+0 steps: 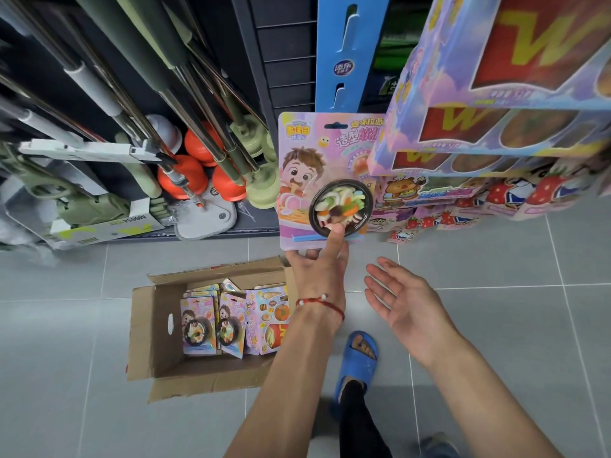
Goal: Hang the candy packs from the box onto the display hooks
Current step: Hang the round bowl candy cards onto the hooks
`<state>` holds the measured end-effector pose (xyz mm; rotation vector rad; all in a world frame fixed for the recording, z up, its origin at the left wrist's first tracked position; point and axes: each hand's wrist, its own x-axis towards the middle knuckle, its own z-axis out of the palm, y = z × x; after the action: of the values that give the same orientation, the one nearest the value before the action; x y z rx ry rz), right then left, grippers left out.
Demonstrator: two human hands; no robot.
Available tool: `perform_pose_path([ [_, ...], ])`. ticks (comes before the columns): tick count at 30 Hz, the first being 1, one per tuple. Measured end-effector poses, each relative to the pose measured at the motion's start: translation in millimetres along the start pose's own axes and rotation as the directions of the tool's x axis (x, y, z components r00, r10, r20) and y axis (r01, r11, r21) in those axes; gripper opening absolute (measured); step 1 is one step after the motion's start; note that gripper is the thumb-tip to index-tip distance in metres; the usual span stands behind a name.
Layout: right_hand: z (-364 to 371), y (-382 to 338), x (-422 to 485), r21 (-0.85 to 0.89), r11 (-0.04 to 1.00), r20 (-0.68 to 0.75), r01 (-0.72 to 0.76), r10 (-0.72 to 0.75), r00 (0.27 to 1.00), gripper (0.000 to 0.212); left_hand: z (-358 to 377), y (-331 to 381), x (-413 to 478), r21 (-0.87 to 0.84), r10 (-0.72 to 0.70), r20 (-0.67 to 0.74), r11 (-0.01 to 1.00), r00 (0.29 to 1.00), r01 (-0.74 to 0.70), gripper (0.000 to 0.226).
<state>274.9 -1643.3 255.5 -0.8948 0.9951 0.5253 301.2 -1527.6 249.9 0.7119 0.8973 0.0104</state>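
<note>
Candy pack [304, 166]: upright, raised just left of the hung display packs [496, 127]; whether its slot meets a hook cannot be told.
Left grip [319, 276]: grasping the pack's lower edge, thumb on the bowl blister.
Right grip [401, 299]: released, palm up.
Box [145, 328]: open on the floor, spare packs [198, 322] inside.

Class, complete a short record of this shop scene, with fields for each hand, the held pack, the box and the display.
left hand: holds one candy pack by its lower edge, thumb on the bowl blister
right hand: open, palm up, holding nothing
candy pack: upright, raised beside the display, hang slot free
box: open cardboard, on the tiled floor
spare packs: standing inside the box
display: hung packs, right of the held one
</note>
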Motion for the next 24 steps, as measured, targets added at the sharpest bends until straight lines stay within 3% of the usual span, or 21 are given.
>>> perform_pose_path([
  [7,3,0,3,-0.005,1.0,0.004,-0.007,0.007,1.0,0.018,-1,-13,9,-0.008,-0.025,-0.08,1.0,0.996,0.025,0.038],
  [16,2,-12,4,-0.028,1.0,0.017,0.009,-0.009,1.0,0.018,3,-19,7,-0.145,-0.037,0.012,0.989,0.999,0.038,0.041],
  [24,0,-16,5,-0.045,0.999,0.022,0.002,-0.001,1.0,0.018,11,-17,18,-0.097,-0.063,-0.011,0.993,0.998,0.061,0.034],
])
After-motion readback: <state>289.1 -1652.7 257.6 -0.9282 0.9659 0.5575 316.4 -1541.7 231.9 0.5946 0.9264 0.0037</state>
